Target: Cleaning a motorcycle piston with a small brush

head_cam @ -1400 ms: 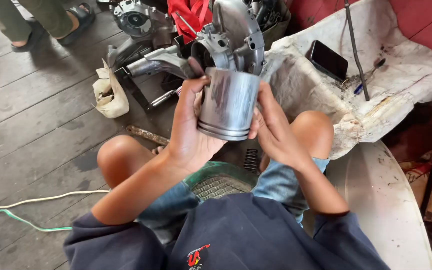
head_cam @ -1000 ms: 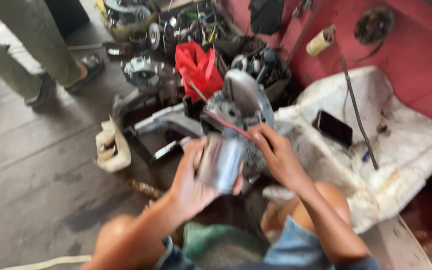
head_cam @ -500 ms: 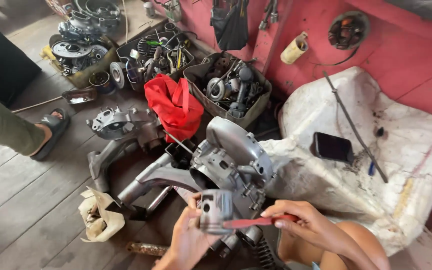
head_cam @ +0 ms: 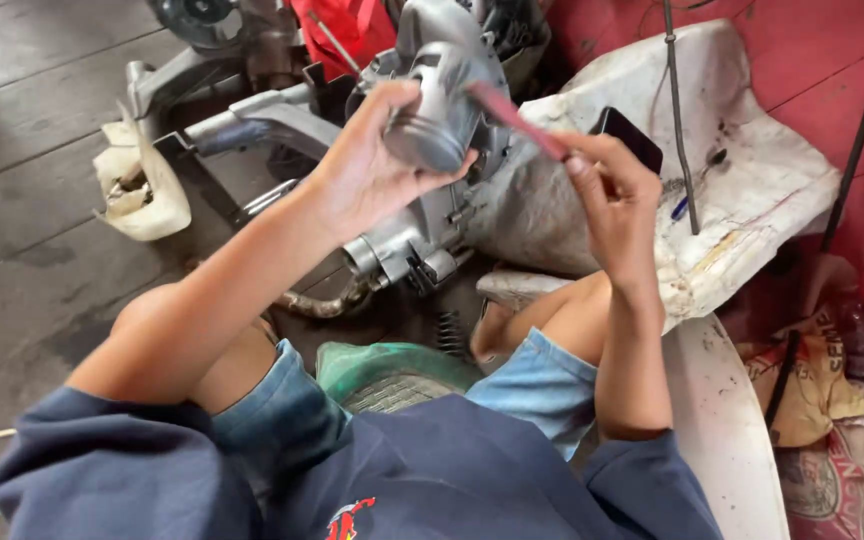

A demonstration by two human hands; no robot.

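My left hand grips a grey metal piston, held up in front of me with its ringed side showing. My right hand pinches the near end of a thin red strip-like tool; its far tip touches the piston's side. Just behind the piston sits a grey engine casing on the wooden floor. My bare knees and blue shorts are below the hands.
A dirty white cloth-covered surface lies to the right with a black phone on it. A red cloth lies behind the engine, a crumpled white rag at left, a green stool between my legs, a red wall at right.
The view has swung down and closer. My left hand has raised and turned the piston, and the red tool's tip now rests against its side.
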